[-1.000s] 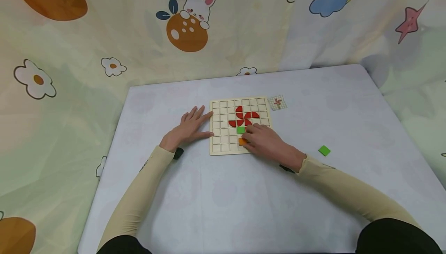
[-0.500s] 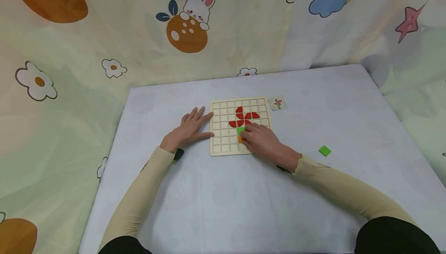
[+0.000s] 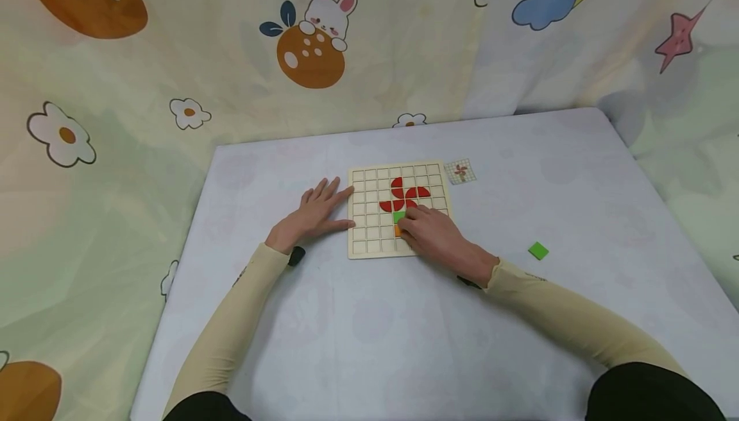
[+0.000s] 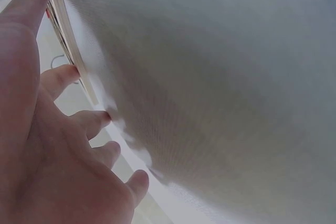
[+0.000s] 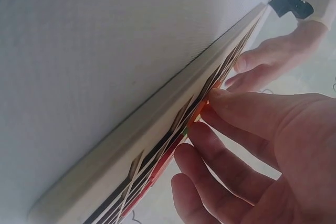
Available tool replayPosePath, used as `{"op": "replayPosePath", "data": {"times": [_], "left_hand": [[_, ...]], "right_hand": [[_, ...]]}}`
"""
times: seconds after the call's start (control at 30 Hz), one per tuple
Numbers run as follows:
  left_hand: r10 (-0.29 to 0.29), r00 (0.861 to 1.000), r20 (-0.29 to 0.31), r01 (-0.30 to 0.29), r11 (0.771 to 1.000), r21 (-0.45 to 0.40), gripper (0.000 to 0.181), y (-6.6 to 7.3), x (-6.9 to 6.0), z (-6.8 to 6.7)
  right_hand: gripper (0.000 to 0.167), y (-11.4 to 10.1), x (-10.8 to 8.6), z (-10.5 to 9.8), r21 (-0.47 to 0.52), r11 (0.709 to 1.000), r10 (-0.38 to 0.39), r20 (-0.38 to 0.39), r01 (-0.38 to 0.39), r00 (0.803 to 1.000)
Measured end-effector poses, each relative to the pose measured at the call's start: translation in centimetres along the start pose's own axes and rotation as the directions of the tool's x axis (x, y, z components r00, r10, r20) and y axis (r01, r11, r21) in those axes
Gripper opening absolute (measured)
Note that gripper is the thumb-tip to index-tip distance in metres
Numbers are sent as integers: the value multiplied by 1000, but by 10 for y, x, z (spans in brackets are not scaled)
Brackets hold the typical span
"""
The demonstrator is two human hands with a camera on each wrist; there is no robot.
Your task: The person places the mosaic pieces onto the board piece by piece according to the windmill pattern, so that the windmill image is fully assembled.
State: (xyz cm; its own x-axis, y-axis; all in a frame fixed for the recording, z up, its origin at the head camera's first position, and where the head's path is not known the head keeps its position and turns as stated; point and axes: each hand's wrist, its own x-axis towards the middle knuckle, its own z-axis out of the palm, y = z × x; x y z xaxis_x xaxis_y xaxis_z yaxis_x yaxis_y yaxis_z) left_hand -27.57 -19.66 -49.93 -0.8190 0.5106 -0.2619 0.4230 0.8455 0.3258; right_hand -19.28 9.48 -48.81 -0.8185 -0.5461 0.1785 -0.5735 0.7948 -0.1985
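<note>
A wooden grid board (image 3: pixel 365 239) lies on the white table. Red quarter-round pieces (image 3: pixel 398 205) form a pinwheel in its cells, with a green square tile (image 3: pixel 398 217) just below. My right hand (image 3: pixel 435 236) pinches an orange tile (image 3: pixel 397 231) under the green one; its thumb and index finger meet at the tile (image 5: pixel 198 109) in the right wrist view. The hand covers part of the tile and the board's lower right. My left hand (image 3: pixel 308 215) is spread at the board's left side, thumb and index fingertips touching the edge.
A small pattern card (image 3: pixel 460 171) with a red pinwheel lies by the board's upper right corner. Farther right, a loose green tile (image 3: pixel 538 251) rests on the table (image 3: pixel 369 337). A printed curtain (image 3: pixel 242 74) hangs behind and beside the table.
The orange tile has shifted slightly away from me and sits closer under the green tile. My right hand moved a little left with it. My left hand stays in place.
</note>
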Motion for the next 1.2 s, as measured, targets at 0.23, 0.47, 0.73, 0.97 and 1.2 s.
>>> {"op": "replayPosePath", "data": {"times": [0.23,0.47,0.73,0.97,1.2], "left_hand": [[7,1000,-6,-7,1000,8,88,-1,0,2],[2,1000,-5,-2,1000,4,88,0,-1,1],[3,1000,-9,-3,1000,1,88,0,0,2],[8,1000,-13,-8,1000,14,88,-1,0,3],[10,1000,-19,-10,1000,12,88,0,-1,2]], "right_hand": [[7,0,-1,-2,18,1000,19,13,-19,1000],[12,6,-4,-9,55,996,65,40,-68,997],[17,13,-15,-20,103,990,85,100,-95,991],[20,25,-32,-29,128,979,148,96,-160,984],[21,43,-62,-38,153,971,181,30,-183,983]]}}
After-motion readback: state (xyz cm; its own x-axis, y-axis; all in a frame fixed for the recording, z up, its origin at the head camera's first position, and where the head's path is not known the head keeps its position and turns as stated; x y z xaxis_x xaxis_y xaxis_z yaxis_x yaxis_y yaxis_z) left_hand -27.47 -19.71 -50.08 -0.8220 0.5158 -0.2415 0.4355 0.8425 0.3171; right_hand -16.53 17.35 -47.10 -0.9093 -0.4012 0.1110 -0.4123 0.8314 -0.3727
